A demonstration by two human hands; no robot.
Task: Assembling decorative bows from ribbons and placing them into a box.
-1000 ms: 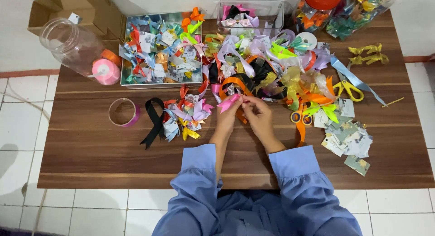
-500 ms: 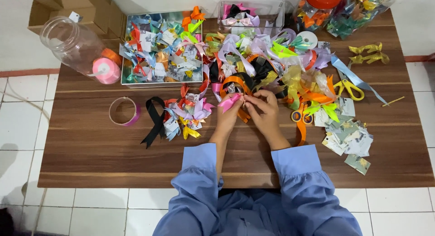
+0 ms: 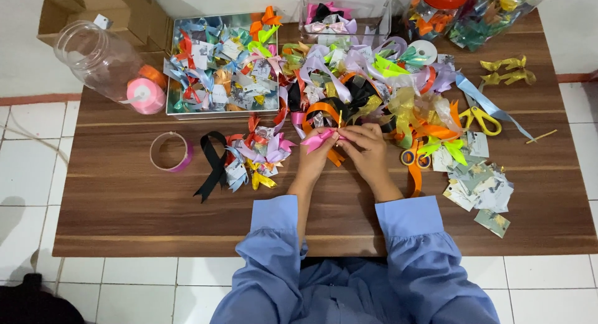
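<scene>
Two hands, left hand (image 3: 314,159) and right hand (image 3: 367,151), meet over the tabletop (image 3: 124,206), fingers pinching a pink ribbon bow (image 3: 316,139) beside the ribbon pile (image 3: 374,87)

The near strip of the bench (image 3: 156,224), in front of the sleeves and to both sides of them, lies bare, so a hand can pass there freely, and the left part between the tape ring (image 3: 170,151) and the bench edge is open too. Behind the two hands the way is blocked by a thick heap of ribbons (image 3: 367,87), with the tray of bows (image 3: 224,62) and the lying jar (image 3: 99,56) on the left. On the right the scissors (image 3: 481,120) and the pile of small cards (image 3: 483,190) narrow the room, with only thin gaps between them.
</scene>
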